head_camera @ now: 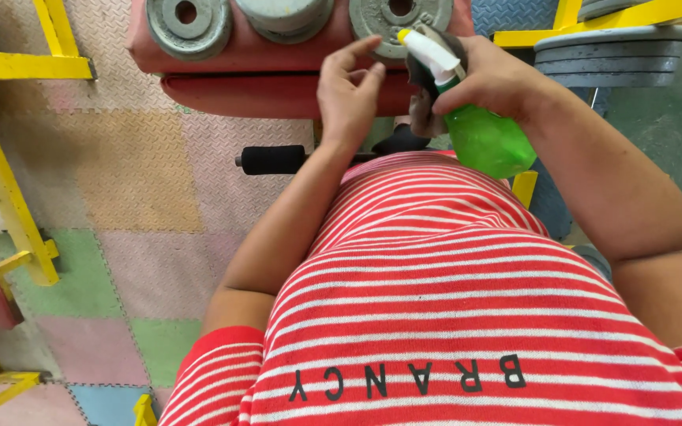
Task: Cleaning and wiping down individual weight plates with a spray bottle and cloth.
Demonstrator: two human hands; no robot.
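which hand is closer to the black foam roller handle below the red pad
Left. The left hand hangs open just above and right of the black foam roller handle, not touching it. The right hand is farther right, gripping a green spray bottle and a dark cloth.

Three grey weight plates (189, 25) lie flat on a red padded bench (278, 93) — directly beyond the fingertips, the nearest plate just past them. A black foam roller pad (271, 160) projects sideways below the fingers, near the wrist, above a floor of interlocking foam mats (132, 173) in pink, tan, green and blue. Yellow steel frames (1, 177) stand well to the left of the fingers, and a stack of grey plates (613, 51) sits on a yellow rack (641, 16) — well to their right.
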